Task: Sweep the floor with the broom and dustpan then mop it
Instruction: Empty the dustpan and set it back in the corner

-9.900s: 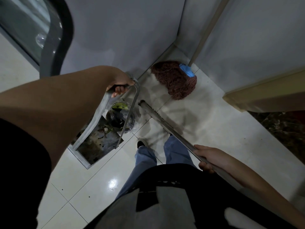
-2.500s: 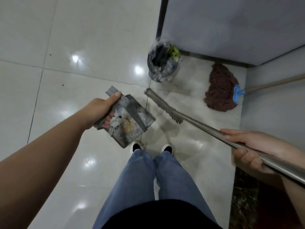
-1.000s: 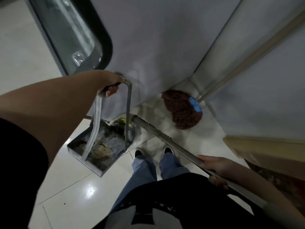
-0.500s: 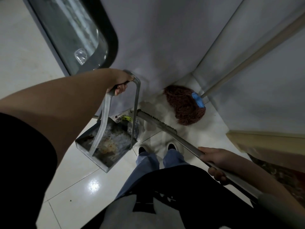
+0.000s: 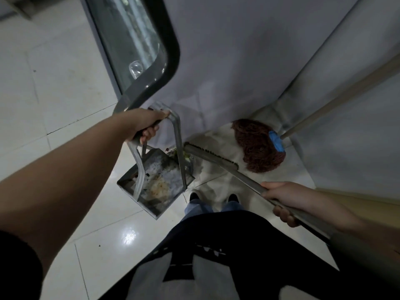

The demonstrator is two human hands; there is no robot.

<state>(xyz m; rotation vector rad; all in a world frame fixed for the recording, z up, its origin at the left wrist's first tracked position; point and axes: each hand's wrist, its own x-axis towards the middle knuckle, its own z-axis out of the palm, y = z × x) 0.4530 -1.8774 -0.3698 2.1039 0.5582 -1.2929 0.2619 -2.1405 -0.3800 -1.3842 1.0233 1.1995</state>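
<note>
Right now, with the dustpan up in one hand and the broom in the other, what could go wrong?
The dustpan hangs tilted from the left hand with residue still in it; specks could fall back on the floor. The broom in the right hand points toward the mop in the corner and could knock it.

Mop (image 5: 258,148) fills the corner; left floor (image 5: 54,83) open.
</note>
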